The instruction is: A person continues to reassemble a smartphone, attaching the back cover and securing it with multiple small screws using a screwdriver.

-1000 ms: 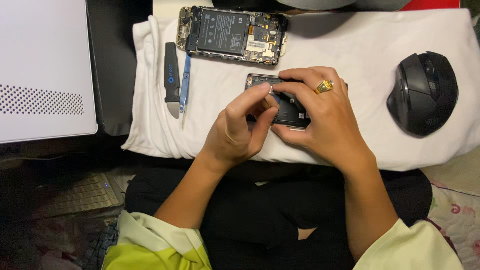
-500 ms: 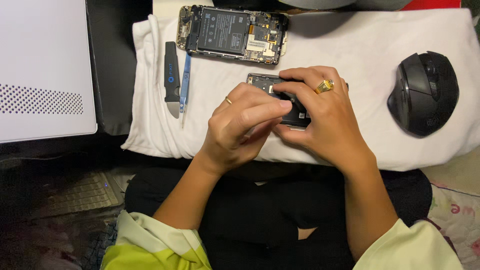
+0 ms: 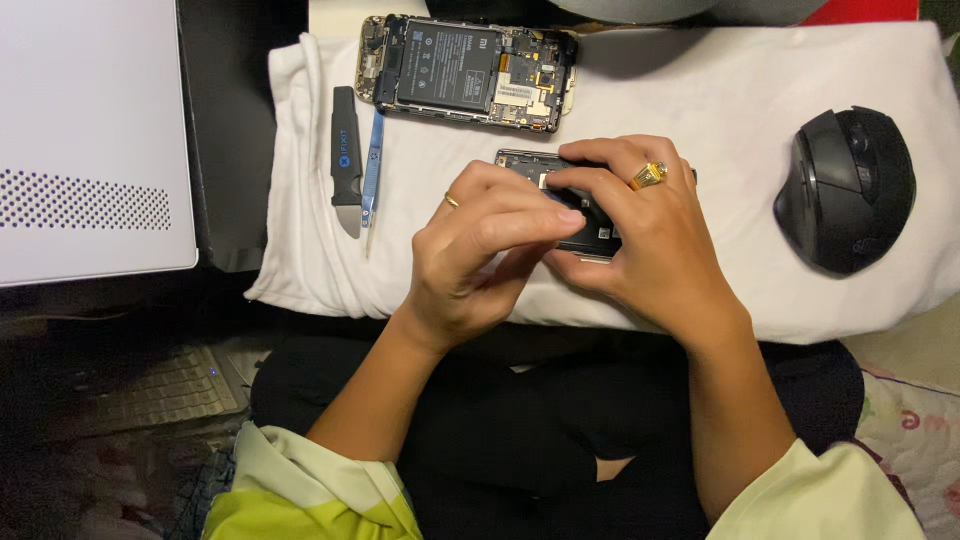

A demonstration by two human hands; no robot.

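Note:
Both my hands meet over a small opened phone (image 3: 527,165) lying on a white cloth (image 3: 700,100). My right hand (image 3: 640,240), with a gold ring on one finger, wraps around the phone's right side and holds it. My left hand (image 3: 490,250) covers the phone's left part, fingertips pressed against it; most of the phone is hidden under the fingers. A second, larger opened phone (image 3: 465,72), its battery and circuit board showing, lies farther back on the cloth, untouched.
A black pry tool (image 3: 346,160) and a thin blue tool (image 3: 372,178) lie side by side on the cloth's left part. A black computer mouse (image 3: 848,190) sits at the right. A white perforated box (image 3: 90,140) stands at the left, a keyboard (image 3: 165,392) below it.
My left hand has slid to the right over the small phone and curled its fingers down, covering more of it. The right hand has kept its hold.

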